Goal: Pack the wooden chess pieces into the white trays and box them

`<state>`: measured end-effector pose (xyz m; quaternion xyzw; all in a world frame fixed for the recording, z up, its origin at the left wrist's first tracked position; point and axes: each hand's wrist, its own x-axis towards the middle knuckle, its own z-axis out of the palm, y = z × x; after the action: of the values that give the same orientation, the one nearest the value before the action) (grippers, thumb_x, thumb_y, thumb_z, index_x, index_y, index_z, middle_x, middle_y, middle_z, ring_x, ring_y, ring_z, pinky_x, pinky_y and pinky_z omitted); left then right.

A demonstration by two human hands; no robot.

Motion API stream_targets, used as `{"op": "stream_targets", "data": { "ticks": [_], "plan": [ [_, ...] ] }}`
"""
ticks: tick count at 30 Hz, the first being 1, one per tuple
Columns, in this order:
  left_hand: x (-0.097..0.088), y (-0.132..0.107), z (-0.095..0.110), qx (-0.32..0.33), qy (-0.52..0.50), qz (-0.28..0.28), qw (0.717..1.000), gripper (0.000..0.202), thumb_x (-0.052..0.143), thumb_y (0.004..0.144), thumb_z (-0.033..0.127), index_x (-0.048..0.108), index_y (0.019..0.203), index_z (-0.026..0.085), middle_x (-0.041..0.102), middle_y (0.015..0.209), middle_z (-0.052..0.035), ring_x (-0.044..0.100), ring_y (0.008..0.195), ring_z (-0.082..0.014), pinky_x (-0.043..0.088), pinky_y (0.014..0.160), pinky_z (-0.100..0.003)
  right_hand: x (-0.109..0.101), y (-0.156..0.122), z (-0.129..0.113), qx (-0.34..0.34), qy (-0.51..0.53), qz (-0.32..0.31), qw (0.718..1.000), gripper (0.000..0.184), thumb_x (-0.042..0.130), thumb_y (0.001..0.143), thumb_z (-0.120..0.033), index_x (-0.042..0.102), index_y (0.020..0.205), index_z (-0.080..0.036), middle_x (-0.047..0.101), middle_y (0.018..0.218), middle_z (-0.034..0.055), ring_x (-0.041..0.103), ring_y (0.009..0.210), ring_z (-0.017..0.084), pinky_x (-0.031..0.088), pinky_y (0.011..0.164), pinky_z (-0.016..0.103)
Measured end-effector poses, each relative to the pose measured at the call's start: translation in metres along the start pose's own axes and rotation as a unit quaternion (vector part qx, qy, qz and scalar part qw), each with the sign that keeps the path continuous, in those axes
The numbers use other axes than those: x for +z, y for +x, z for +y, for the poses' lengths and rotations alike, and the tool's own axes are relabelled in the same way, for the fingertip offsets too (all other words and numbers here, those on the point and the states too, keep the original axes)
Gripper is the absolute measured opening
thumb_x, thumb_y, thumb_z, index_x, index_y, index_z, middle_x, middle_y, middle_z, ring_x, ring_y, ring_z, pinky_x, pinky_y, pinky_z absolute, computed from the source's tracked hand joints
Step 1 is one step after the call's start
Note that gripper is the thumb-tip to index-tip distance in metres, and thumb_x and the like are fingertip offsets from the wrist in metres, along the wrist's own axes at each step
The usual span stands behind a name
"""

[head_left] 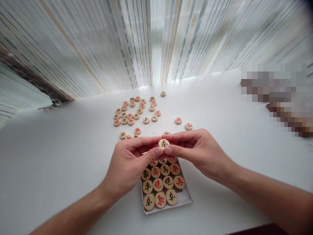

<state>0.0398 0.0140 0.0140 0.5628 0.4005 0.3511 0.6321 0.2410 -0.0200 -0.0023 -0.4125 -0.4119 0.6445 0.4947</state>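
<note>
A round wooden Chinese chess piece (pixel 163 144) with a black character faces me, pinched between the thumbs and fingers of both hands. My left hand (pixel 129 160) grips its left side, and my right hand (pixel 195 148) grips its right side. Below them lies a shallow white box (pixel 184 198) with rows of similar pieces, marked in red or black. Its front row holds three pieces, with a bare spot at the right corner. My hands cover the far part of the box, so its back rows are partly hidden.
Many loose chess pieces (pixel 130 116) are scattered over the white table (pixel 73 156) beyond my hands. Two red-marked pieces (pixel 188 126) lie farther right. A striped curtain (pixel 151 39) hangs behind the table. Blurred-out objects (pixel 274 85) stand at the right edge.
</note>
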Motion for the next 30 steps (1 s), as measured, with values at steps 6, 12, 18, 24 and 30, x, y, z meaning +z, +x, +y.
{"op": "stream_targets", "data": {
  "ticks": [6, 12, 18, 24, 30],
  "plan": [
    [0.0023, -0.0032, 0.0016, 0.033, 0.04, 0.012, 0.999, 0.019, 0.091, 0.083, 0.031, 0.09, 0.102, 0.026, 0.088, 0.095, -0.0046, 0.084, 0.08, -0.0238, 0.073, 0.081, -0.034, 0.0027, -0.0016, -0.0023, 0.016, 0.011, -0.006, 1.0, 0.043, 0.102, 0.067, -0.034, 0.088, 0.108, -0.026, 0.087, 0.092, 0.006, 0.084, 0.093, 0.029, 0.07, 0.091, 0.042],
    [-0.0001, -0.0034, -0.0006, 0.032, 0.017, 0.002, 0.999, 0.021, 0.092, 0.083, 0.028, 0.09, 0.103, 0.026, 0.088, 0.094, -0.0046, 0.083, 0.079, -0.0211, 0.072, 0.079, -0.029, 0.0038, 0.0004, -0.0019, -0.002, 0.014, 0.007, 1.0, 0.043, 0.105, 0.062, -0.032, 0.089, 0.101, -0.023, 0.086, 0.086, 0.007, 0.084, 0.084, 0.026, 0.072, 0.084, 0.038],
    [0.0002, -0.0021, -0.0036, 0.045, 0.012, 0.003, 0.999, 0.016, 0.088, 0.086, 0.021, 0.089, 0.102, 0.023, 0.087, 0.09, -0.005, 0.082, 0.079, -0.0197, 0.072, 0.077, -0.027, 0.0038, -0.002, 0.0002, -0.054, -0.028, 0.018, 0.998, 0.035, 0.103, 0.066, -0.025, 0.09, 0.099, -0.025, 0.086, 0.084, 0.0063, 0.082, 0.075, 0.021, 0.07, 0.073, 0.027],
    [0.0038, -0.0049, -0.0003, 0.145, 0.043, 0.033, 0.988, 0.027, 0.082, 0.085, 0.001, 0.09, 0.095, 0.025, 0.085, 0.088, -0.0003, 0.081, 0.082, -0.0124, 0.067, 0.074, -0.013, 0.0058, -0.0033, -0.0034, -0.069, -0.049, 0.024, 0.996, 0.029, 0.099, 0.074, -0.024, 0.09, 0.1, -0.029, 0.084, 0.077, 0.0025, 0.078, 0.068, 0.013, 0.064, 0.065, 0.015],
    [0.007, -0.0041, -0.0037, 0.194, 0.084, 0.052, 0.976, 0.029, 0.084, 0.082, 0.0, 0.09, 0.093, 0.026, 0.083, 0.092, 0.0003, 0.079, 0.082, -0.0092, 0.065, 0.074, -0.009, 0.0071, -0.0029, -0.0031, -0.041, -0.033, 0.029, 0.998, 0.031, 0.101, 0.071, -0.022, 0.09, 0.098, -0.031, 0.085, 0.08, 0.0019, 0.077, 0.073, 0.011, 0.061, 0.068, 0.011]
  ]
}}
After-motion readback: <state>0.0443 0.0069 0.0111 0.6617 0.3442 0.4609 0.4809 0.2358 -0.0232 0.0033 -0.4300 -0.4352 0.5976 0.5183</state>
